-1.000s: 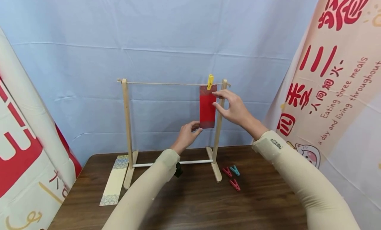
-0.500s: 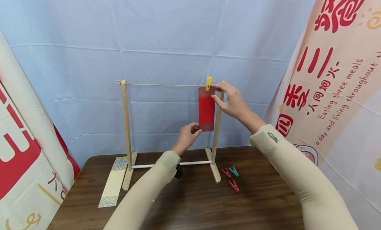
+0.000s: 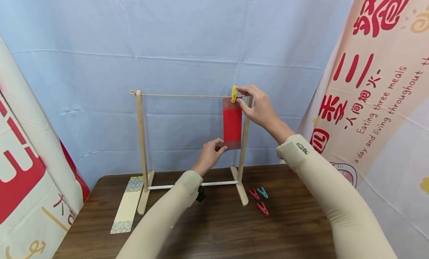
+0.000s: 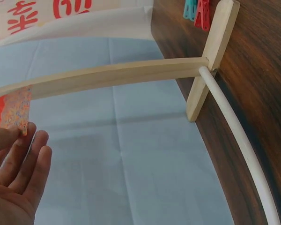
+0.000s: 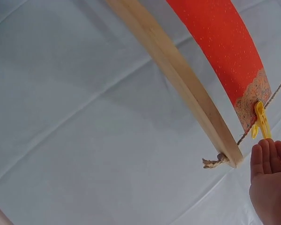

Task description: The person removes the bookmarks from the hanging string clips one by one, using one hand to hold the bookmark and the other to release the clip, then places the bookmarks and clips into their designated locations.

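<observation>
A red paper strip (image 3: 232, 125) with patterned ends hangs from the cord (image 3: 187, 95) of a wooden frame. A yellow clothespin (image 3: 234, 94) fastens its top edge to that cord. My left hand (image 3: 208, 154) pinches the strip's lower left corner between thumb and fingers; the left wrist view shows the patterned corner (image 4: 18, 110) held there. Beside the clothespin is my right hand (image 3: 263, 108). In the right wrist view its extended fingers (image 5: 267, 154) reach the clothespin's handle end, with the thumb standing apart from it.
The frame's right post (image 3: 245, 143) stands just behind the strip. On the brown table (image 3: 285, 221), two red clothespins (image 3: 263, 208) and a blue one (image 3: 263, 192) lie right of the frame. A cream paper strip (image 3: 128, 203) with patterned ends lies by the left foot.
My right hand has moved up from the strip's upper right edge to the yellow clothespin. My left hand keeps hold of the lower corner, and the strip hangs slightly straighter.
</observation>
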The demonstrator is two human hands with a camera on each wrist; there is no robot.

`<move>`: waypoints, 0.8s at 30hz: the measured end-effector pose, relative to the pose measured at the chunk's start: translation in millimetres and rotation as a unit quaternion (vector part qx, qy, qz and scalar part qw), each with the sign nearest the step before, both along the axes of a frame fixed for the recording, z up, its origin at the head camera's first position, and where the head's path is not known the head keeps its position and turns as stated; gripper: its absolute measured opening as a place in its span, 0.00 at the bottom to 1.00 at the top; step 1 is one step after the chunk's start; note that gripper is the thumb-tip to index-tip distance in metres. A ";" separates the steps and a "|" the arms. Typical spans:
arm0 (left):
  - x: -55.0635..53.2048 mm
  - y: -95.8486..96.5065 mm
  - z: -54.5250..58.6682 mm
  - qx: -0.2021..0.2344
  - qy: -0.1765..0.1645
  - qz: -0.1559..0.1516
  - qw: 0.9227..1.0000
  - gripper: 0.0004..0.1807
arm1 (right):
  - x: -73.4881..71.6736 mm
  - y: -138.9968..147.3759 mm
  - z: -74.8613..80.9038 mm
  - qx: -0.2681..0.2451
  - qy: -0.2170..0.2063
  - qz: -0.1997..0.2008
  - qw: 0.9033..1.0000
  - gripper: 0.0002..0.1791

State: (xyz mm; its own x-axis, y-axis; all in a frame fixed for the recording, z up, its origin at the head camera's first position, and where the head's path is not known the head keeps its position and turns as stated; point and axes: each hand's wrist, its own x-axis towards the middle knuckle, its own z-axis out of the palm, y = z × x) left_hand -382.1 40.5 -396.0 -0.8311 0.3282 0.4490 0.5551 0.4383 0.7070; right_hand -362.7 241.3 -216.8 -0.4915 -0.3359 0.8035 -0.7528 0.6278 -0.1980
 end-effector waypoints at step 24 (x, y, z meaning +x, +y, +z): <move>4.8 -5.9 2.0 -0.013 0.004 -0.006 1.000 0.09 | -18.0 1.5 15.6 0.020 -0.058 -0.060 0.996 0.24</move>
